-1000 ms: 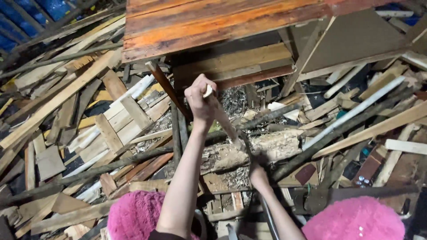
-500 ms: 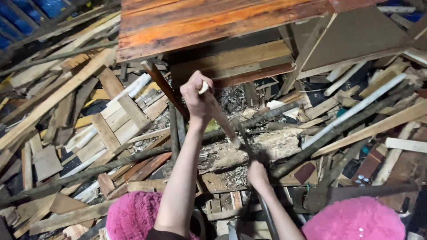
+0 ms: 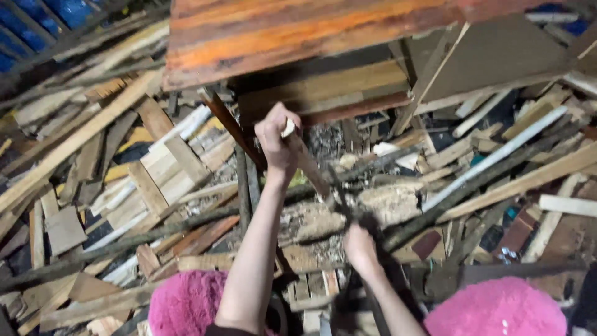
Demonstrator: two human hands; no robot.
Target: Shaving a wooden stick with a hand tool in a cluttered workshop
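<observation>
The wooden tool handle (image 3: pixel 303 158) slants across the middle of the view, its pale butt end poking out of the left hand (image 3: pixel 278 138) at about 11 o'clock and its shaft running down toward 5 o'clock, where the dark head end blurs against the rotten log (image 3: pixel 373 208); what kind of head it carries cannot be told. Compared with a second ago the left hand sits a touch lower and closer to the log, so the stroke seems to be coming down rather than lifting. That hand is closed in a full fist around the handle's top. The right hand (image 3: pixel 360 246) stays low at 6 o'clock of the log, fingers wrapped around a dark upright piece just beside the crumbly wood; its position has barely shifted. The log lies crosswise, pale and flaking, with chips scattered under it. Outward from there, a heap of scrap planks (image 3: pixel 112 186) fills 9 o'clock, more offcuts spread to 3 o'clock, and an orange-stained board (image 3: pixel 298 31) overhangs at 12 o'clock. Two pink fluffy slippers (image 3: pixel 497 308) show at the bottom edge
</observation>
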